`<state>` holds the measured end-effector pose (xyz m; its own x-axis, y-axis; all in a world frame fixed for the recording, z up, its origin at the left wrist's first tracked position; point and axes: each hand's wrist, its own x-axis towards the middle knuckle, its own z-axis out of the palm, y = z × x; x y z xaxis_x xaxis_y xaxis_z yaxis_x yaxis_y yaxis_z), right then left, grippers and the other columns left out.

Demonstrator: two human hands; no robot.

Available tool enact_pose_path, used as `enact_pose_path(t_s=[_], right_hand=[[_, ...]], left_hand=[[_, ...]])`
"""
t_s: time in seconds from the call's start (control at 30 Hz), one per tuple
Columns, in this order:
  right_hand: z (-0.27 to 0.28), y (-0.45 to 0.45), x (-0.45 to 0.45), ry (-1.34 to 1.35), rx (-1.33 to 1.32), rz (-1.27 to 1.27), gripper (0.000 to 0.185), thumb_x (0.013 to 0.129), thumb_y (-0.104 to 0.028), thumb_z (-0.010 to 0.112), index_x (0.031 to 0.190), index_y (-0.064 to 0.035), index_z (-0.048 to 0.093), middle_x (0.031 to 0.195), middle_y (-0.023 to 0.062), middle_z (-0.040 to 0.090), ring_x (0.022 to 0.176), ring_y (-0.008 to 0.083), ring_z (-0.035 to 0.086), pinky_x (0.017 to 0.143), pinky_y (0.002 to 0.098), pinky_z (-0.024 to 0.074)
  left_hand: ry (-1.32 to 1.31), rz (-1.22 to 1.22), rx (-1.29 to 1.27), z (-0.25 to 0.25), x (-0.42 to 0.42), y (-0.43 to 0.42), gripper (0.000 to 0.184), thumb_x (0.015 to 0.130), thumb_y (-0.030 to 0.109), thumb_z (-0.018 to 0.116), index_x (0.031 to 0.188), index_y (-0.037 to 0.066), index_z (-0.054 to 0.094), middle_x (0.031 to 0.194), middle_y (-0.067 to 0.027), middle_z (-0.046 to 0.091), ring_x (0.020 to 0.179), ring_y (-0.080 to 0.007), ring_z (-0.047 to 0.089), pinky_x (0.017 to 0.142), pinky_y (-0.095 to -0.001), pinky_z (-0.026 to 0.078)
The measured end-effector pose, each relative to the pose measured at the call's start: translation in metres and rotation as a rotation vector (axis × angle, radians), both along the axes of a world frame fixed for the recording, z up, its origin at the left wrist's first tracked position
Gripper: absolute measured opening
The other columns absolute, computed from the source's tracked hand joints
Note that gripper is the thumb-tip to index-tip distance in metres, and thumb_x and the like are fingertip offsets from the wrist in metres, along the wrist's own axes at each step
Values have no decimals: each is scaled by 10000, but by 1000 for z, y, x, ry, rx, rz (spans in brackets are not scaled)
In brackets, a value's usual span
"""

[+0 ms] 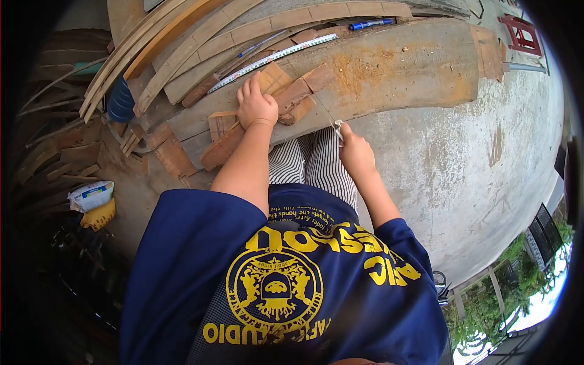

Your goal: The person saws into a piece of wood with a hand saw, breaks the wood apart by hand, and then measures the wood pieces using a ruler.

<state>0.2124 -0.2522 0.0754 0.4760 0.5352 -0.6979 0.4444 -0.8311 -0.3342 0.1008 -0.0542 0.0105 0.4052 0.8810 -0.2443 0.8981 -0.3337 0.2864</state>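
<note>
My left hand (257,108) is closed over the edge of a light wooden block (275,78), fingertips pressed on its top. Beside it a rough reddish-brown wood strip (292,96) lies slantwise across other small pieces on a wide grey plank (377,79). My right hand (358,152) pinches a thin white string (338,126) at the plank's near edge, between thumb and finger. A thin line runs from there up toward the wood pieces. A white measuring tape (274,58) lies extended behind the blocks, and a blue marker (371,24) rests farther back.
Long curved wood strips (207,45) are stacked at the upper left, with a blue plastic container (120,100) beside them. White and yellow bags (97,213) lie at the left on the floor. A red stool (520,33) stands at the upper right.
</note>
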Motion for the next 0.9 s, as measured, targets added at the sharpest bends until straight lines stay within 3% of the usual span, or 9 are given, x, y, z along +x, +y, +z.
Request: enact_pose_path(t_s=[0.13,0.23,0.33,0.43,0.53,0.67,0.73,0.83,0.9], right_hand=[[0,-30,-4,-13,-13,0,289,811,-105,544,1095,-121,489,793,210,644,764,410,633,661,523,490],[-38,29,4,-17,130,11,252,815,-101,538,1063,-105,491,763,210,638,744,401,632,650,519,488],[-24,27,5,-17,124,40,224,822,-94,533,1041,-87,485,766,215,636,746,405,627,646,510,491],[9,-54,-4,52,33,-20,206,831,-84,524,1031,-66,480,759,221,631,737,416,619,641,508,489],[0,-8,-1,16,6,37,213,834,-82,521,1041,-52,481,762,223,631,736,419,616,632,506,488],[-30,26,2,-3,210,11,213,836,-86,521,1042,-45,482,774,233,630,752,420,617,644,521,480],[-6,-5,-3,21,50,21,252,820,-74,531,1067,-50,487,756,238,625,746,425,615,654,530,477],[-5,-56,-6,48,36,-44,313,800,-65,545,1107,-79,490,756,243,623,748,426,616,658,530,480],[-17,-24,-3,19,33,-32,328,797,-65,543,1119,-94,489,762,244,622,753,431,613,658,530,482]], left_hand=[[15,5,-7,0,-3,-1,562,759,97,455,1307,221,433,1293,-33,478,1206,-255,429,901,-421,473],[-17,-4,8,-3,0,-1,573,758,98,453,1315,227,426,1297,-33,474,1210,-256,424,912,-419,470],[33,-27,29,-5,-3,2,559,759,117,483,1307,218,434,1290,-24,473,1212,-245,424,868,-401,499],[43,-21,1,-2,-1,3,557,761,117,483,1307,216,432,1285,-25,473,1217,-244,417,873,-399,497],[21,8,-11,-1,0,1,562,758,103,453,1306,227,435,1287,-34,481,1205,-256,429,911,-418,467],[2,4,10,-5,0,4,555,757,106,454,1299,225,441,1275,-35,486,1194,-258,435,908,-417,464],[-6,1,-7,-3,-2,2,552,755,107,455,1294,224,444,1267,-37,488,1189,-261,437,913,-415,460],[-17,-7,7,-4,-2,2,553,753,107,456,1294,223,443,1266,-36,487,1185,-264,438,916,-414,457],[-7,-7,-2,-2,-4,1,553,752,108,456,1293,222,444,1266,-35,486,1186,-264,436,916,-414,456]])
